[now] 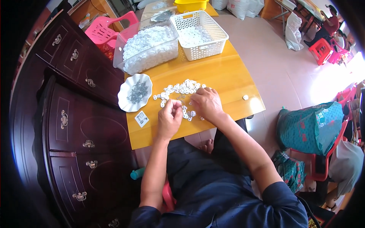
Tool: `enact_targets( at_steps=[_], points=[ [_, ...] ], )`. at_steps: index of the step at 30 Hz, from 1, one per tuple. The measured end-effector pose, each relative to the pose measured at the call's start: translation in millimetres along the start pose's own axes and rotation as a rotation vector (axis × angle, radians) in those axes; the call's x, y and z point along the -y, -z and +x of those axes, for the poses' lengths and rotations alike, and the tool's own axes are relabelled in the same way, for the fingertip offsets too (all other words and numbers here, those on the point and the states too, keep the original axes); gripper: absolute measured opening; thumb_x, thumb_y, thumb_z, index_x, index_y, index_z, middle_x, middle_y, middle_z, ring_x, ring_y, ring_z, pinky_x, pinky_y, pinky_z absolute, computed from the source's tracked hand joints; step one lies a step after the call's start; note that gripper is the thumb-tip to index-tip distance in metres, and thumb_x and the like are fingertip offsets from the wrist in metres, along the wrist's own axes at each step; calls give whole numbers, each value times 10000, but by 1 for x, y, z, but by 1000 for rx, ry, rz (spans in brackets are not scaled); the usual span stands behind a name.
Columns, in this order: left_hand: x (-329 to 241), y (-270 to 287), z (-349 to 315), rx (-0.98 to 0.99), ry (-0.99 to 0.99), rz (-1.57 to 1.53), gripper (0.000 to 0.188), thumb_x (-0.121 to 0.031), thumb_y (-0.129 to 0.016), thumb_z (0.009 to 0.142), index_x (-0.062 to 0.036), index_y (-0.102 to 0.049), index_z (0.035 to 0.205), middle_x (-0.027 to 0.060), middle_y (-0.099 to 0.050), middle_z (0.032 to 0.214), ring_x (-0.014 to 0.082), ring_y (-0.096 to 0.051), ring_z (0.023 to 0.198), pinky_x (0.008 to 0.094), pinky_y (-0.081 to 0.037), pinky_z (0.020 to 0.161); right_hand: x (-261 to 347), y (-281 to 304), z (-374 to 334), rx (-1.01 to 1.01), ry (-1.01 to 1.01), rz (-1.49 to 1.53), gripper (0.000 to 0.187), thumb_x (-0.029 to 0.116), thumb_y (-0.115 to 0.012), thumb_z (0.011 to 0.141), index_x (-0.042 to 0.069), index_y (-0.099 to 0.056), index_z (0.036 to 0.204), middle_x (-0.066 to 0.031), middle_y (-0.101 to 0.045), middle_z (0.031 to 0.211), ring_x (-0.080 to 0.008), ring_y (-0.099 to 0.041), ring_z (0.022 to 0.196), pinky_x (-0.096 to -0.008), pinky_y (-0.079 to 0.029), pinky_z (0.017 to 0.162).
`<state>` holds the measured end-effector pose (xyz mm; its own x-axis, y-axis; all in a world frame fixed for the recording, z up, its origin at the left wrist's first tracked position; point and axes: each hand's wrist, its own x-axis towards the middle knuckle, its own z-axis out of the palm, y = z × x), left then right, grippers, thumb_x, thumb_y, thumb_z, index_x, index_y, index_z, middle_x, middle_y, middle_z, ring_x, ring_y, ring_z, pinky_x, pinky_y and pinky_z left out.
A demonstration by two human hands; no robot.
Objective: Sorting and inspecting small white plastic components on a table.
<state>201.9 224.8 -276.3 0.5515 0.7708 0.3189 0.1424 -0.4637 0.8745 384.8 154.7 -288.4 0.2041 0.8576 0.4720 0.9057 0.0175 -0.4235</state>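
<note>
Pieces, small and white, lie loose on our table at twelve o'clock, around and between our hands. Left hand and right hand both curl inward; their fingertips are too hidden for us to tell whether they grip anything. We judge much is left: the bin at eleven is heaped, the dish at nine holds many metal bits. The partly filled basket at twelve may hold finished ones.
</note>
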Motion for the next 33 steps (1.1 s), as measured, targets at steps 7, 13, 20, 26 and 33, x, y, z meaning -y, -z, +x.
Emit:
enact_targets(
  at_steps=[7,13,20,26,33],
  points=[
    [11,4,-28,32,129,-211,82,37,-645,933,2,-667,1004,-35,-631,778,4,-533,637,200,-442,582,1,-6,14,242,67,-91,100,238,-698,865,149,-741,855,-50,-687,931,-272,-643,984,-441,-468,903],
    [13,2,-37,12,217,-346,69,47,-635,947,4,-671,988,-66,-601,768,-16,-493,646,172,-401,580,1,-1,16,229,137,-107,110,230,-705,858,132,-730,901,-54,-697,919,-276,-661,958,-451,-486,884],
    [4,-3,-43,34,220,-368,71,52,-642,944,2,-664,991,-59,-608,771,-17,-511,639,173,-400,567,18,33,-24,133,-398,856,128,151,-711,967,39,-656,993,32,-660,863,-34,-572,787,-207,-443,700],
    [-25,-31,-48,144,185,-396,112,44,-641,939,-7,-630,1039,-20,-637,838,0,-590,690,176,-468,614,13,45,-93,71,-780,1269,120,134,-688,989,43,-671,1067,21,-673,892,-57,-593,806,-220,-469,725],
    [-31,-62,-58,281,180,-316,150,52,-641,933,-15,-612,1064,-2,-648,869,26,-608,733,197,-493,650,3,46,-128,51,-875,1429,131,91,-683,981,6,-678,1080,-7,-686,911,-86,-626,844,-240,-507,781]
  ],
)
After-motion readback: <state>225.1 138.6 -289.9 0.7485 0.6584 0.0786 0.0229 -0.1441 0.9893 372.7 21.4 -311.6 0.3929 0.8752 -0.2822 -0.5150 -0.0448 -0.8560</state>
